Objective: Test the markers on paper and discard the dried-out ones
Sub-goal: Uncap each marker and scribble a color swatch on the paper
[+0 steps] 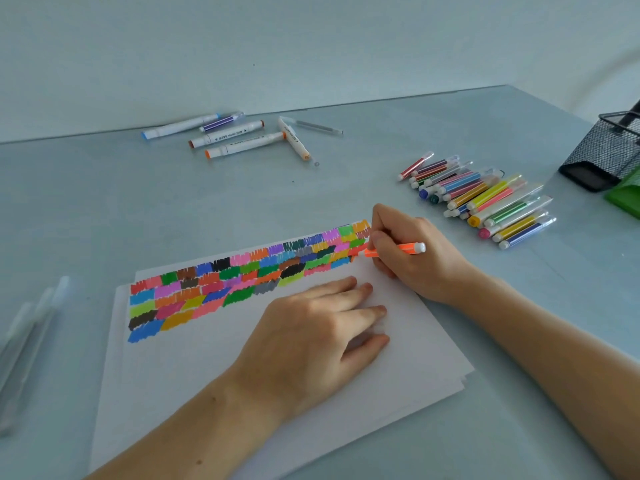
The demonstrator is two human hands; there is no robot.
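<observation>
So the paper point(398, 362) sits on the table point(242, 202) right in front, left hand point(311, 337) flat on its middle and right hand point(412, 254) at its far right corner holding a marker point(408, 249) with the tip down on the sheet. Scribble patches point(242, 282) run along the paper's far edge. Behind it near the wall lies a loose group of bigger markers point(228, 136), a pile of small markers point(485, 199) is right of the paper, and a mesh holder point(602, 154) stands further right, at the far right edge.
</observation>
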